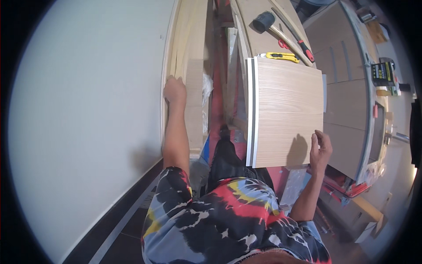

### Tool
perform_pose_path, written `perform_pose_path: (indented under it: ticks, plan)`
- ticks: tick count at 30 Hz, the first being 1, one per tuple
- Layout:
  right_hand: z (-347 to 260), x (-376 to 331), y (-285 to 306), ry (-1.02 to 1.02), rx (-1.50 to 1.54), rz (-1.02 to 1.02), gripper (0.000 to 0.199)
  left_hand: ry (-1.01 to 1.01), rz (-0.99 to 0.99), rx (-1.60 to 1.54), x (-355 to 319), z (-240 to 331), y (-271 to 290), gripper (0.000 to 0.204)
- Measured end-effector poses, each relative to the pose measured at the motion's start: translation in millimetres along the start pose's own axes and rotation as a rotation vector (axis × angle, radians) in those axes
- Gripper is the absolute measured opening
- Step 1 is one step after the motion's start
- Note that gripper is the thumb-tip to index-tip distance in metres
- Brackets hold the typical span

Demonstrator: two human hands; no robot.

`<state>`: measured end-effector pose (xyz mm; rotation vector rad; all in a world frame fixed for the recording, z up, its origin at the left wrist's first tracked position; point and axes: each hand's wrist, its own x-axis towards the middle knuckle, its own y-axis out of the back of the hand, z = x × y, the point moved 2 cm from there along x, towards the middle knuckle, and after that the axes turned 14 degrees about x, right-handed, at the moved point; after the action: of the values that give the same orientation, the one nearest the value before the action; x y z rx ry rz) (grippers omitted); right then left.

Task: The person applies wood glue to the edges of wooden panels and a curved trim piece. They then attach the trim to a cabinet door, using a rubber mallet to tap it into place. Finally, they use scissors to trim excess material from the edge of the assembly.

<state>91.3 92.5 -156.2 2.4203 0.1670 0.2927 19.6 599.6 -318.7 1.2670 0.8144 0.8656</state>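
Workshop: R hand (320, 152) on panel (288, 112)

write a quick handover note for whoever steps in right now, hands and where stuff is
Left hand: pressed flat on the edge of the tall pale wooden panel beside the white wall, holding nothing.
Right hand: fingers curled at the lower right corner of the square light-oak laminate board, which lies flat with white edge strips on its left side.
Beyond the board: yellow utility knife, black rubber mallet, red-handled tool.
Done or left: cannot tell from this view.
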Motion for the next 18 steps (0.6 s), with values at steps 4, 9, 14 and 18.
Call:
perform_pose_path:
  ticks: [4,9,14,18]
  plan:
    - [5.1,-10.5,4.4,-0.097,0.026,0.019,0.019,0.059,-0.072,-0.032,3.6,-6.2,-0.1,0.028]
    - [6.1,-14.1,1.3,-0.092,0.086,0.044,0.02,-0.017,-0.092,-0.074,14.7,-7.2,18.0,0.026]
    - [10.3,-11.0,-2.2,-0.038,0.023,0.025,0.021,-0.072,-0.124,-0.207,20.8,-6.1,38.3,0.023]
    - [11.5,-8.9,-6.9,0.009,0.087,0.009,0.02,-0.218,-0.034,-0.223,22.1,-12.6,46.4,0.021]
